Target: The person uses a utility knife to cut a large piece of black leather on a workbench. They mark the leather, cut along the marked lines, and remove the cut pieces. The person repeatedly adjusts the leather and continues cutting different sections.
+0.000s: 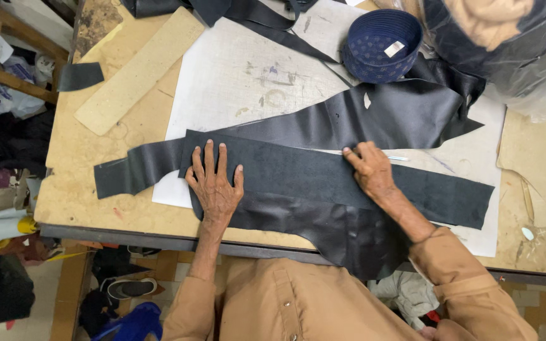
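plastic bag [526, 57]: cut off by top and right edges
black leather [349, 233]: lower part hangs below table edge [127, 230]

Left hand [215, 183] flat, fingers spread, pressing matte black strip [323, 180] at frame centre. Right hand [369, 167] on strip's upper edge, pinching thin white marker [397, 158]. Shiny black sheet [342, 233] beneath, hanging over worktop [77, 202] edge. Blue cap [380, 44] upper right.

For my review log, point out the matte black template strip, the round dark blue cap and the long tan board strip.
matte black template strip [323, 173], head view, middle of strip.
round dark blue cap [374, 35], head view, inner lining.
long tan board strip [137, 72], head view, centre.
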Available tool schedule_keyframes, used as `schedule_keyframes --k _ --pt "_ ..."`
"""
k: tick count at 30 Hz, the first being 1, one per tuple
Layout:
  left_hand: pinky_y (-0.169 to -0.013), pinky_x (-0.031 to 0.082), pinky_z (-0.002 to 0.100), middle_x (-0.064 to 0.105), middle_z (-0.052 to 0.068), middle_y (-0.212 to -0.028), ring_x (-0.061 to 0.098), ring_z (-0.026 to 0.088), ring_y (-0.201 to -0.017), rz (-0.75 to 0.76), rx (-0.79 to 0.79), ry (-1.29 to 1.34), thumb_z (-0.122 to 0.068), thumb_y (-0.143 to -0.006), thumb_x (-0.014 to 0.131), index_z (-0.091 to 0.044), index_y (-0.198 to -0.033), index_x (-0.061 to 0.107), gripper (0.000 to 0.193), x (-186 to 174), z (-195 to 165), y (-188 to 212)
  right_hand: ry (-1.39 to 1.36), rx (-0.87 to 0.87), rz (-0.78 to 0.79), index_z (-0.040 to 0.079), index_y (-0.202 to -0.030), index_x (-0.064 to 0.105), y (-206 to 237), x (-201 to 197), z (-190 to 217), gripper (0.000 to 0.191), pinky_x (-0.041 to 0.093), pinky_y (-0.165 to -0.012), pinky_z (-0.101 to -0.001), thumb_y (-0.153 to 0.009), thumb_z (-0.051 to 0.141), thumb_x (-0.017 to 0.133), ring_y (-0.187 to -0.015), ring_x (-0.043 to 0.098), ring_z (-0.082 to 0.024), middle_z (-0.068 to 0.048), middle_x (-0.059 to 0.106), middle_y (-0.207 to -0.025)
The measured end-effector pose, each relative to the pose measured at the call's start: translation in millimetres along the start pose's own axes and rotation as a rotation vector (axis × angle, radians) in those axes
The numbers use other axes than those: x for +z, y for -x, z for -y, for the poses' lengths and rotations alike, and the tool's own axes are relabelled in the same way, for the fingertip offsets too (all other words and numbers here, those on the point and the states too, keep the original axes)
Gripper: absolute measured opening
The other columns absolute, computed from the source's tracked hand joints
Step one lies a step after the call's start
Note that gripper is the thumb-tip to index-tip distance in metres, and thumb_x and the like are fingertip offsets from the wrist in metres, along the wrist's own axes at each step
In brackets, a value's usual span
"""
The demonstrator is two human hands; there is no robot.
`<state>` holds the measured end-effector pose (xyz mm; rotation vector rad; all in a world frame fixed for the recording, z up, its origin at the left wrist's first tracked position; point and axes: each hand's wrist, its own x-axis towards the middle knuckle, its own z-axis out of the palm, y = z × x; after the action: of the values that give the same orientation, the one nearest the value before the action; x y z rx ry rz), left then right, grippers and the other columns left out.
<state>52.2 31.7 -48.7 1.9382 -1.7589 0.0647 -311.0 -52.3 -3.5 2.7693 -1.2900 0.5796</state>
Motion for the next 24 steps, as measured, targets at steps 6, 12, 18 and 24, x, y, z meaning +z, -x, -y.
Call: schedule_keyframes --k 6,12,18,24 --pt "-0.106 0.031 0.056 0.046 0.019 -0.156 0.036 0.042 -0.144 -0.015 0.026 -0.007 -0.037 -0.098 0.064 -0.003 -0.143 0.061 0.057 -6 -4 6 -0.247 0.170 0.011 0.003 -0.106 0.076 3 -36 -12 0.029 0.052 -0.076 -0.0397 -0.084 -0.011 0.065 -0.087 0.062 -0.026 -0.008 0.063 -0.087" --pt "-0.108 0.030 0.056 0.041 0.020 -0.159 0.034 0.043 -0.145 0.024 0.042 -0.121 -0.037 -0.100 0.063 -0.001 -0.147 0.055 0.060 -3 -15 13 -0.595 0.609 -0.202 -0.001 -0.113 0.064 54 -60 -9 0.013 0.055 -0.067 -0.0293 -0.103 0.007 0.067 -0.078 0.068 -0.014 -0.009 0.071 -0.093" --pt "-0.111 0.029 0.055 0.038 0.023 -0.163 0.030 0.043 -0.150 0.082 0.082 -0.190 -0.035 -0.103 0.063 0.002 -0.152 0.052 0.063 14 -29 29 -0.589 0.883 -0.207 -0.002 -0.122 0.061 153 -84 -42 0.020 0.048 -0.056 -0.0237 -0.108 0.014 0.061 -0.065 0.063 -0.009 -0.008 0.069 -0.083" --pt "-0.110 0.028 0.056 0.036 0.025 -0.165 0.028 0.045 -0.151 0.111 0.086 -0.130 -0.031 -0.106 0.064 0.006 -0.149 0.050 0.058 26 -36 32 -0.558 0.929 -0.273 -0.001 -0.127 0.061 234 -104 -74 0.022 0.045 -0.056 -0.0227 -0.112 0.014 0.058 -0.067 0.060 -0.008 -0.006 0.068 -0.087"
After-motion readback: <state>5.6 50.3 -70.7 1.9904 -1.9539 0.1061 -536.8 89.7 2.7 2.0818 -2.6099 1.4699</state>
